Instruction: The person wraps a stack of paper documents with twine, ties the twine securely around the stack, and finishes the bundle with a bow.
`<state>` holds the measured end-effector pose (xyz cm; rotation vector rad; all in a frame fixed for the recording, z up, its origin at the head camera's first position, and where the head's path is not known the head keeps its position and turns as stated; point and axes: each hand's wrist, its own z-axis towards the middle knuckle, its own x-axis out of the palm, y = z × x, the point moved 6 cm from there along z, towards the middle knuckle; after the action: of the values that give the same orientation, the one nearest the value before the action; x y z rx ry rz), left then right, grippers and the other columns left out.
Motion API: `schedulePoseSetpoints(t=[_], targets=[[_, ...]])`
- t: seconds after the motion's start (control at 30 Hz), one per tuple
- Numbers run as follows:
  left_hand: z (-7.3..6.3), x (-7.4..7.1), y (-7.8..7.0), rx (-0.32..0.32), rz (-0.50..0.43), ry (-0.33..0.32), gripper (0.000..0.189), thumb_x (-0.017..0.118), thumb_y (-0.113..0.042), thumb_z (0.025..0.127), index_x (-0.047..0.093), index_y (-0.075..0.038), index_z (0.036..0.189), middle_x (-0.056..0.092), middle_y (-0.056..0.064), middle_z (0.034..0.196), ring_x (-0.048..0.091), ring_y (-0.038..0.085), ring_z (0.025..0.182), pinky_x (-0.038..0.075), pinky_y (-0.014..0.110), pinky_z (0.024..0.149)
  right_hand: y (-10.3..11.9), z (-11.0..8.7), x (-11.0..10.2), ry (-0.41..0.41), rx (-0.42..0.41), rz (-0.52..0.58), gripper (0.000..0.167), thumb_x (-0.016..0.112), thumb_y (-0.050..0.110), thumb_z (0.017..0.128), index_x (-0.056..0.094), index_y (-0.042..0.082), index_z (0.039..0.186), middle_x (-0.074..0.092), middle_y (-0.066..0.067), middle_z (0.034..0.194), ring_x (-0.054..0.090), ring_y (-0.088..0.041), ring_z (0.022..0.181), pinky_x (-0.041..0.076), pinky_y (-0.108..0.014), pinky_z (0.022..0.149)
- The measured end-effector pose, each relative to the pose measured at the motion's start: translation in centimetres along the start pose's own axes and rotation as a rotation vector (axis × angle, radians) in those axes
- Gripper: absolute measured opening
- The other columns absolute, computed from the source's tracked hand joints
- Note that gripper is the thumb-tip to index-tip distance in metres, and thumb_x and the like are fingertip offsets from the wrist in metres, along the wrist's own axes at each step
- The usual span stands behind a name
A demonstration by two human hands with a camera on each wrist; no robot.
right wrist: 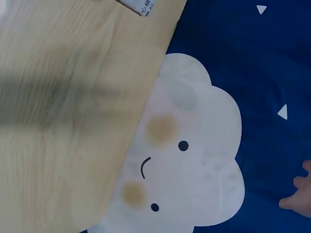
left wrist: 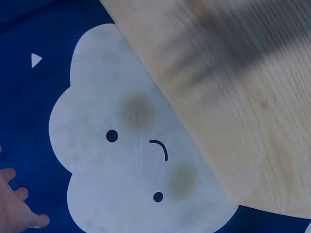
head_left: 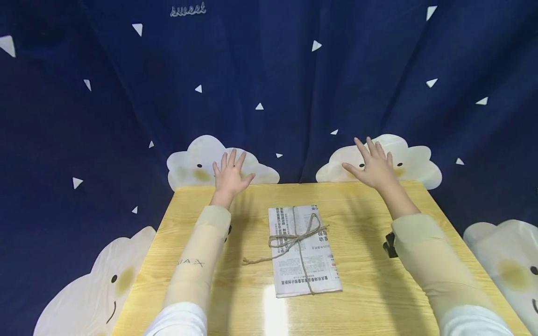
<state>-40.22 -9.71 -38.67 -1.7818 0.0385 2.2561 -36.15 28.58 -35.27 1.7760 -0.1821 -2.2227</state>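
Note:
A flat parcel wrapped in newspaper lies on the wooden table, tied with brown twine in a bow on top. My left hand is held out over the far left part of the table, fingers spread, holding nothing. Over the far right side, my right hand is stretched out the same way, also with nothing in it. Both hands are apart from the parcel, beyond its far edge. Only some fingertips of each hand show in the wrist views, and a corner of the newspaper parcel appears in the right wrist view.
The wooden table ends just below the hands. Behind it hangs a dark blue curtain with white triangles and cloud faces. Black wrist devices, such as the right one, sit under the sleeves. Arm shadows fall across the wood.

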Motion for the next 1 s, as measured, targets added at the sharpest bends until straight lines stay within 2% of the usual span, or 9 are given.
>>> schedulePoseSetpoints(t=[0.17,0.27,0.5,0.67,0.83,1.0], targets=[[0.5,0.8,-0.5,-0.007,0.070,0.014,0.075,0.041,-0.064,0.084,0.019,-0.029,0.146,0.003,0.003,0.154,-0.003,0.030,0.139,-0.006,0.065,0.103,0.8,0.5,0.8,0.037,0.006,-0.052,0.088,0.040,0.070,0.081,-0.001,0.028,0.147,-0.007,-0.016,0.152,-0.012,-0.041,0.135,-0.007,-0.070,0.099],[0.3,1.7,-1.0,0.002,0.113,0.006,0.077,0.037,-0.070,0.081,0.016,-0.033,0.146,0.001,0.001,0.154,-0.004,0.030,0.139,-0.006,0.066,0.102,0.8,0.3,2.1,0.032,0.012,-0.085,0.089,0.038,0.073,0.080,-0.002,0.030,0.147,-0.011,-0.013,0.152,-0.014,-0.040,0.135,-0.007,-0.072,0.097],[-1.3,5.1,-2.0,0.025,0.164,0.026,0.079,0.035,-0.073,0.079,0.012,-0.037,0.145,-0.007,-0.002,0.154,-0.011,0.031,0.138,-0.004,0.068,0.101,0.2,-0.8,5.6,0.011,0.029,-0.160,0.089,0.037,0.075,0.078,0.004,0.031,0.147,-0.005,-0.014,0.152,-0.002,-0.045,0.135,-0.003,-0.076,0.093],[-2.6,6.9,-2.4,0.015,0.150,0.068,0.080,0.034,-0.075,0.079,0.007,-0.038,0.145,-0.009,-0.002,0.153,-0.009,0.032,0.138,-0.007,0.066,0.101,-0.2,-1.8,7.3,0.066,0.045,-0.163,0.087,0.035,0.074,0.080,0.001,0.031,0.147,-0.007,-0.016,0.152,-0.005,-0.046,0.134,-0.007,-0.075,0.093],[-2.9,7.1,-2.5,0.007,0.121,0.063,0.079,0.034,-0.074,0.080,0.006,-0.038,0.146,-0.009,-0.002,0.153,-0.007,0.031,0.139,-0.006,0.066,0.102,-0.6,-2.1,7.7,0.095,0.064,-0.136,0.086,0.032,0.074,0.081,-0.003,0.030,0.147,-0.012,-0.016,0.151,-0.012,-0.045,0.134,-0.010,-0.074,0.093],[-2.4,6.5,-2.5,0.003,0.104,0.056,0.080,0.033,-0.074,0.080,0.003,-0.038,0.145,-0.011,-0.003,0.153,-0.016,0.029,0.137,-0.009,0.065,0.102,-0.6,-1.8,7.1,0.091,0.068,-0.114,0.085,0.032,0.073,0.082,-0.003,0.030,0.147,-0.013,-0.015,0.151,-0.013,-0.044,0.134,-0.010,-0.073,0.094]])
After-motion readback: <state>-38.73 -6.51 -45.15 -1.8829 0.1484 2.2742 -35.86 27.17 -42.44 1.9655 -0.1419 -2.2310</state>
